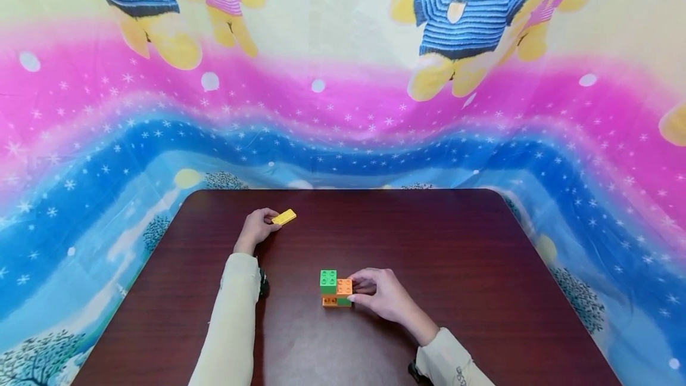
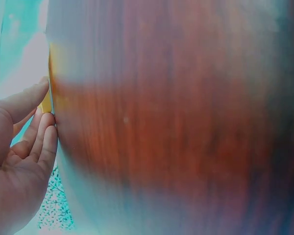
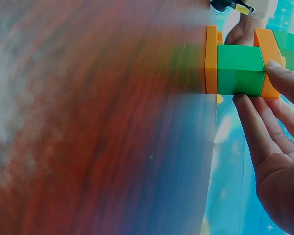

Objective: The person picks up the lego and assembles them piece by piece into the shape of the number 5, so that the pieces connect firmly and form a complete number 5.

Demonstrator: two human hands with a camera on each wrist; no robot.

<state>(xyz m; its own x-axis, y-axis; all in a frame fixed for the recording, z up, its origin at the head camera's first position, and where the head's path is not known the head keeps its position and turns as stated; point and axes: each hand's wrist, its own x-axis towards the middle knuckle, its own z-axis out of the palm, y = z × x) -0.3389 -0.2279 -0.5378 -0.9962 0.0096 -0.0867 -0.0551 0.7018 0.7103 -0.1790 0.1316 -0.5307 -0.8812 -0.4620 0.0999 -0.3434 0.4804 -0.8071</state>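
Toward the back left of the table, my left hand (image 1: 258,229) pinches one end of a flat yellow toy brick (image 1: 284,217). In the left wrist view, the thumb and fingers (image 2: 44,139) meet around that brick, which is mostly hidden. Nearer the front stands a small stack of orange and green toy bricks (image 1: 329,279). My right hand (image 1: 383,293) grips its right side between thumb and fingers. The right wrist view shows a green brick (image 3: 240,68) between two flat orange bricks, the thumb against the upper orange brick (image 3: 269,54). Another green brick (image 3: 291,46) sits on top.
A dark brown wooden table (image 1: 455,243) with rounded far corners lies under both hands. Behind it and along its sides hangs a cloth (image 1: 343,118) printed with bears and snowflakes. Each wrist wears a dark device below the sleeve, such as the left one (image 1: 263,283).
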